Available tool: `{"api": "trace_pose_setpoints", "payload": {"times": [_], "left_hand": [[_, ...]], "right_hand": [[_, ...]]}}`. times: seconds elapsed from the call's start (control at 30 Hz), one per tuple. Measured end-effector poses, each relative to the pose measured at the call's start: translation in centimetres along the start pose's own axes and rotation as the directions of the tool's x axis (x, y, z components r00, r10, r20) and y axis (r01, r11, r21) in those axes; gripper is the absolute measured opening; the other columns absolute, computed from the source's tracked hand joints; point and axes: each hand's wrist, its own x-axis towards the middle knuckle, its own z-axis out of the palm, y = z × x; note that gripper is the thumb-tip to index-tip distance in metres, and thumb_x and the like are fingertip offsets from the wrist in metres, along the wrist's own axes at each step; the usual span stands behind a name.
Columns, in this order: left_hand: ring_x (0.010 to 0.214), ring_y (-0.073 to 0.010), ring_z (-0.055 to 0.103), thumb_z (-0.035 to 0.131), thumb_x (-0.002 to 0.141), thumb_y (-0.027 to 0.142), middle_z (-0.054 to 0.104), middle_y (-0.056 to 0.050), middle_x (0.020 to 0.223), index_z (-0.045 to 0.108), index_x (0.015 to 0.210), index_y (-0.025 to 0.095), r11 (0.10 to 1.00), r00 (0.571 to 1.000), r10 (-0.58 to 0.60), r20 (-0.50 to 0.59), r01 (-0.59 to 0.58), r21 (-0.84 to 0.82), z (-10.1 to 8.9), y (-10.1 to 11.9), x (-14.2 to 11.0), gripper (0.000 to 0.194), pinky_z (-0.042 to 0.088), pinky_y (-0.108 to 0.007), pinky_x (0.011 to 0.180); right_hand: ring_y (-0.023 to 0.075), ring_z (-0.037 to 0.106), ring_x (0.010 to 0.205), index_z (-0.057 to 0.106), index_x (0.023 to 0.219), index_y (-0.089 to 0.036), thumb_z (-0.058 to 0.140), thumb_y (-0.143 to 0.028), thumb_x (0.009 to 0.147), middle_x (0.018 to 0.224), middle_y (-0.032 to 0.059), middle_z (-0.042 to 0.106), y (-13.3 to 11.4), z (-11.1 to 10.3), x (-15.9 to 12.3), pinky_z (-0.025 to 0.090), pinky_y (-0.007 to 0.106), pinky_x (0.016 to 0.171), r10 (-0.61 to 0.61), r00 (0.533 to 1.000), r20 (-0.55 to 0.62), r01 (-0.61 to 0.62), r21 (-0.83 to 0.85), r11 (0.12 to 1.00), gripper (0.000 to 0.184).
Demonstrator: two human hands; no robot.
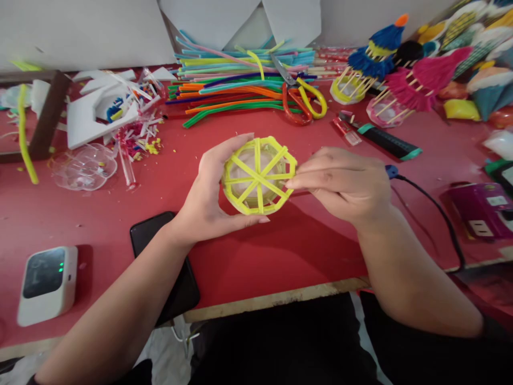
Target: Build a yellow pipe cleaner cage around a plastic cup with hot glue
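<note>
1. Yellow wheel-shaped piece: located above the red tabletop, between the two hands. Its spokes meet at a central hub inside a many-sided rim; a rounded, translucent form shows behind the spokes.
2. Left hand: clamped on the wheel-shaped piece from its left side, the fingers along the upper edge and the thumb along the lower edge.
3. Right hand: fingertips drawn together and touching the right side of the rim. What lies between them, perhaps a thin part of the piece, cannot be made out clearly.
4. Rear centre: a bundle of multicoloured pipe cleaners lies lengthwise across the tabletop. Scissors with one red and one yellow handle loop rest at its right end.
5. Rear right: a blue tasselled figure and a pink tasselled figure stand on thin sticks over round bases. A black-and-green cutter lies in front of them.
6. Left: a white board with a cut opening, a clear lobed tray and small scraps.
7. Near edge: a black phone, partly beneath the left forearm; a white device with green lights lies farther left.
8. Far right: a purple box, near a black cable.
</note>
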Motion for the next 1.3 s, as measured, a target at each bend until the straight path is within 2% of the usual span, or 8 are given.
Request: {"api": "trace_pose_setpoints", "payload": {"times": [0.3,0.43,0.67,0.77,0.87,0.97,1.13,1.3], "left_hand": [[0.153,-0.0367,0.044,0.085,0.082,0.057,0.042,-0.01,0.164,0.031,0.16,0.038,0.998,1.0,-0.016,-0.01,0.016,-0.057,0.2,-0.1,-0.1,0.096,0.044,-0.061,0.128],[0.152,-0.0383,0.046,0.084,0.084,0.054,0.041,-0.008,0.165,0.033,0.158,0.041,0.983,0.997,-0.079,0.009,0.079,-0.165,0.4,-0.3,-0.4,0.091,0.055,-0.06,0.118],[0.151,-0.0423,0.046,0.087,0.083,0.046,0.041,-0.014,0.163,0.037,0.155,0.034,0.954,0.997,-0.076,-0.005,0.071,-0.293,0.5,0.1,-0.4,0.088,0.052,-0.06,0.12],[0.149,-0.0385,0.049,0.083,0.087,0.046,0.039,-0.012,0.161,0.036,0.153,0.036,0.958,0.999,-0.031,-0.027,0.022,-0.286,0.6,0.1,-0.3,0.082,0.055,-0.059,0.117],[0.144,-0.0354,0.054,0.081,0.089,0.047,0.052,-0.01,0.147,0.043,0.147,0.036,0.973,0.999,0.022,-0.03,-0.029,-0.231,0.4,-0.2,-0.3,0.07,0.058,-0.058,0.113],[0.152,-0.0387,0.045,0.076,0.093,0.046,0.061,-0.009,0.141,0.054,0.133,0.034,0.981,0.999,0.03,0.015,-0.026,-0.192,0.0,-0.1,-0.1,0.048,0.055,-0.064,0.115],[0.161,-0.0395,0.031,0.072,0.097,0.037,0.039,-0.01,0.167,0.062,0.112,0.026,0.98,0.997,0.071,0.017,-0.067,-0.188,-0.2,0.7,0.4,0.022,0.041,-0.07,0.126],[0.159,-0.0376,0.036,0.073,0.097,0.036,0.039,-0.011,0.167,0.064,0.11,0.028,0.982,0.997,0.053,0.059,-0.041,-0.185,0.1,0.9,0.5,0.018,0.043,-0.069,0.125]], "right_hand": [[0.016,0.074,0.081,0.08,0.099,-0.027,0.061,0.0,0.093,0.093,0.0013,0.08,0.1,0.1,-0.2,0.058,0.031,0.073,0.026,1.0,-0.002,-0.026,0.0,1.0,0.034],[0.0164,0.076,0.087,0.079,0.102,-0.029,0.059,-0.003,0.095,0.095,0.0014,0.08,0.2,0.1,-0.2,0.06,0.031,0.077,0.042,0.998,-0.039,-0.043,-0.031,0.999,0.034],[0.017,0.078,0.089,0.078,0.103,-0.031,0.059,-0.006,0.096,0.094,0.0002,0.081,0.2,0.1,-0.1,0.062,0.031,0.077,0.037,0.997,-0.072,-0.039,-0.029,0.999,0.032],[0.0172,0.079,0.087,0.078,0.103,-0.032,0.062,-0.01,0.097,0.093,-0.0011,0.081,0.0,0.0,-0.1,0.063,0.031,0.077,0.063,0.995,-0.081,-0.065,-0.017,0.998,0.028],[0.018,0.079,0.087,0.079,0.103,-0.032,0.063,-0.012,0.097,0.093,-0.0003,0.081,-0.1,0.1,0.0,0.064,0.032,0.078,0.097,0.992,-0.086,-0.097,0.0,0.995,0.026],[0.0188,0.079,0.087,0.079,0.101,-0.032,0.063,-0.012,0.097,0.093,-0.0003,0.081,-0.2,0.1,0.0,0.065,0.032,0.078,0.126,0.987,-0.097,-0.127,0.0,0.992,0.026],[0.0186,0.078,0.085,0.078,0.1,-0.031,0.063,-0.009,0.095,0.091,-0.0003,0.081,-0.3,0.1,0.0,0.064,0.031,0.075,0.128,0.983,-0.128,-0.133,-0.031,0.991,0.027],[0.0179,0.078,0.086,0.076,0.099,-0.029,0.064,-0.009,0.095,0.091,-0.0013,0.081,0.0,0.3,-0.1,0.064,0.03,0.078,0.115,0.987,-0.108,-0.122,-0.054,0.991,0.025]]}}
